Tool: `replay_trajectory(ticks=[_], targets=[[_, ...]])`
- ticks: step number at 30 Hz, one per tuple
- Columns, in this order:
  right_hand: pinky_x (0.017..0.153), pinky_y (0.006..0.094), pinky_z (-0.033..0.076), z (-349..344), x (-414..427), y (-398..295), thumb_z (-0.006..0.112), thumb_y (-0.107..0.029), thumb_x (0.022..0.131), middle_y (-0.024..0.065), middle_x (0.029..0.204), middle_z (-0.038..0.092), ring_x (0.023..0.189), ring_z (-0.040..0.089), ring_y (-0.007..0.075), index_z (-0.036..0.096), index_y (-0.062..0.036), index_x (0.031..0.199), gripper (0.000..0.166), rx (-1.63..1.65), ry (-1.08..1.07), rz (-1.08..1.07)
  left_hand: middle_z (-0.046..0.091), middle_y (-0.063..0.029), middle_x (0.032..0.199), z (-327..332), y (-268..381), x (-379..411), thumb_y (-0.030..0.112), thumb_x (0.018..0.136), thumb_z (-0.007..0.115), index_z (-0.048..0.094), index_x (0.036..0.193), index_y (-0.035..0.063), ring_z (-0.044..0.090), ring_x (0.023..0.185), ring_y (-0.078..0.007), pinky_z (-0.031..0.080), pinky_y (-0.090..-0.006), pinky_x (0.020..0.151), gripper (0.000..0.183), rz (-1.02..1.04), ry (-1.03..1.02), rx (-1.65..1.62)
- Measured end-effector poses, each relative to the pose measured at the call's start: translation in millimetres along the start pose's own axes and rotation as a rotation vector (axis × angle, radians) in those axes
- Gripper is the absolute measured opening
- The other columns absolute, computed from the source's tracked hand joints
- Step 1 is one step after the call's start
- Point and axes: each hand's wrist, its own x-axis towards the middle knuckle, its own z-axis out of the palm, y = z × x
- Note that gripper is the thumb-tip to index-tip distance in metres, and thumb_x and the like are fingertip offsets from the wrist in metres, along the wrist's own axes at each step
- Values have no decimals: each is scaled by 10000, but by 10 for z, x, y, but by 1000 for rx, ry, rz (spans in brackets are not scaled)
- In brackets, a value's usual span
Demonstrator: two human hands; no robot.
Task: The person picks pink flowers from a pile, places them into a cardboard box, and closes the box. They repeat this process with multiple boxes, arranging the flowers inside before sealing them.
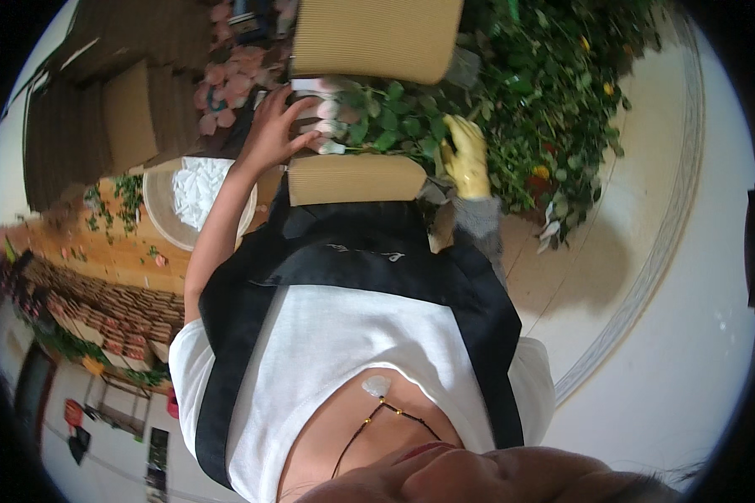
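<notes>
A row of pale pink roses [326,110] in white sleeves lies between two flaps of corrugated cardboard [355,180], stems and green leaves [390,119] pointing right. My bare left hand [286,129] is at the bloom end, thumb and fingers spread, fingertips at the white sleeves; whether they touch is unclear. On my right hand [465,154] is a yellow glove with a grey cuff. It is beside the stem end of the roses with its fingers curled, and what lies within them is hidden.
At left stands a round tub [154,220] of white sleeves [198,192]. Stacked cardboard [129,116] and pink round pieces [233,78] are beyond it. A large heap of leafy stems [541,107] fills the upper right. Rows of packed bundles [113,308] stand farther left.
</notes>
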Motion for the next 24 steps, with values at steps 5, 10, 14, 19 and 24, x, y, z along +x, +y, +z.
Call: replay_trajectory(ticks=[5, 10, 14, 19, 24], targets=[[1128, 460, 398, -825, 378, -842, 718, -113, 828, 189, 1350, 612, 1294, 546, 353, 573, -19, 1350, 550, -90, -273, -97, 662, -160, 1157, -16, -242, -622, 200, 975, 605, 663, 1195, 35, 654, 1046, -344, 510, -425, 911, 281, -566, 234, -393], [909, 414, 538, -115, 954, -1730, 643, -240, 924, 136, 1165, 714, 1068, 682, 297, 634, -45, 1273, 400, 258, -838, -339, 718, -203, 894, 214, 63, -298, 482, 974, 549, 747, 936, 48, 688, 881, -397, 554, -434, 775, 479, -700, -107, -280], [753, 408, 559, 640, 955, -1347, 608, -320, 901, 119, 872, 737, 854, 710, 293, 725, -98, 889, 251, -387, -823, -443, 698, -189, 774, 99, 211, -237, 452, 875, 714, 733, 809, 33, 696, 766, -366, 561, -441, 714, 424, -549, -145, -89], [748, 418, 564, 784, 935, -1300, 617, -297, 877, 110, 854, 740, 857, 716, 284, 735, -100, 849, 231, -461, -833, -487, 674, -110, 769, 205, 75, -272, 266, 915, 673, 696, 823, 15, 647, 732, -230, 502, -353, 668, 269, -445, -56, -611], [802, 423, 556, 585, 985, -1379, 606, -333, 935, 146, 951, 737, 905, 707, 328, 724, -100, 1026, 276, -355, -942, -425, 471, -11, 702, -184, -265, -512, 174, 963, 598, 538, 820, 8, 467, 690, -111, 429, -284, 663, 228, -380, 509, -808]])
